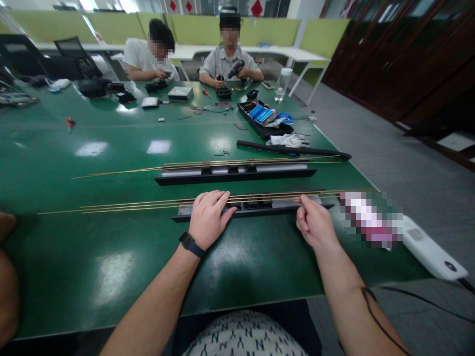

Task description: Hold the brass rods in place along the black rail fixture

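A long black rail (274, 211) with a grey inner channel lies across the table in front of me, and several thin brass rods (129, 206) run along it and stick out past its left end. My left hand (211, 212), with a dark watch at the wrist, lies over the left part of the rail. Its fingers reach across the rods to the far side, and the thumb rests at the near edge. Toward the rail's right end, my right hand (313, 217) is closed, with forefinger and thumb pinched at a brass rod; the fingertips partly hide the contact.
Behind lies a second black rail (237, 176) with rods. Farther back are a black tube (297, 149), white gloves (289, 140) and a black tray (265, 129). A white device (426, 247) sits at right. Two people sit opposite, one holding a power drill (236, 69); someone's arm (7, 291) shows at left.
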